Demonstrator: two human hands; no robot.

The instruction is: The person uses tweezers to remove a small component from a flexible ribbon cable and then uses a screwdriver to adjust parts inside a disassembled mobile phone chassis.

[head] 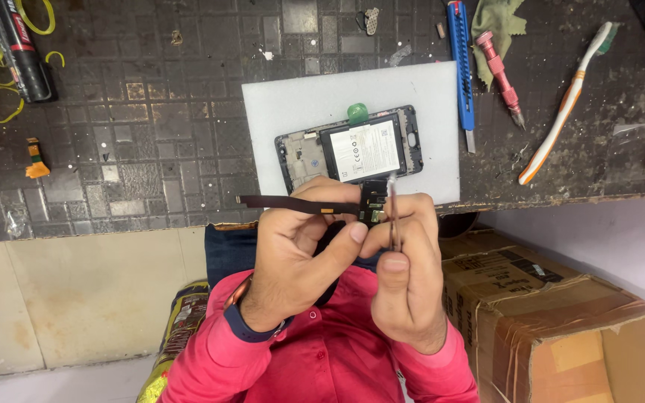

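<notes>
holding a flex cable part, left hand and right hand with tweezers.

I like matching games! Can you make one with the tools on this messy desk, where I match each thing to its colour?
Things:
1. toothbrush
2. utility knife
3. screwdriver
4. plastic pick by the opened phone

Colours:
A. blue
B. green
C. white and orange
D. pink

Right pairs: 1-C, 2-A, 3-D, 4-B.

Bonus: the left hand holds a dark flex strip, and the right hand holds thin tweezers.
</notes>
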